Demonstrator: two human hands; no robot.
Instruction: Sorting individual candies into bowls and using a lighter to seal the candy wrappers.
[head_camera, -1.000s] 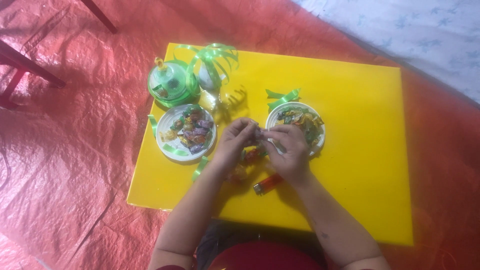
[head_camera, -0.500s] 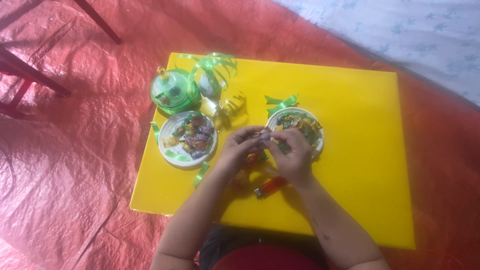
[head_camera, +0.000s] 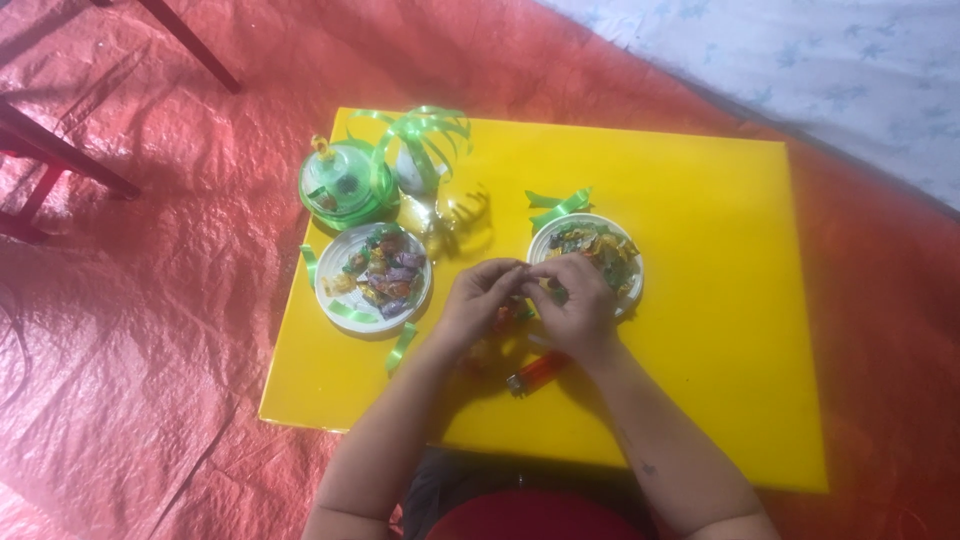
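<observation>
Both hands meet over the middle of the yellow board (head_camera: 720, 300); the left hand (head_camera: 478, 300) and the right hand (head_camera: 578, 305) are pinched together on one small wrapped sweet (head_camera: 527, 283), fingertips closed around it, though most of it is hidden between them; it sits in the air just inboard of the right-hand white plate (head_camera: 632, 290), which is heaped with more wrapped sweets. A second white plate (head_camera: 337, 255) of sweets lies toward the board's left edge, with a green ribbon strip (head_camera: 401, 345) just below it; a green domed container (head_camera: 345, 185) with curled ribbon stands near the far-left corner. An orange lighter (head_camera: 540, 372) lies just under the right wrist, toward the near edge, and a few loose sweets seem to lie beneath the hands, half hidden.

What could go wrong, I'd say: the grip is a fingertip pinch on a slick wrapper, so the sweet could pop free and roll off onto the red sheet (head_camera: 150, 350); the right wrist hangs close over the lighter and could knock it; and a careless sweep could catch the plate rim and tip the heap.
</observation>
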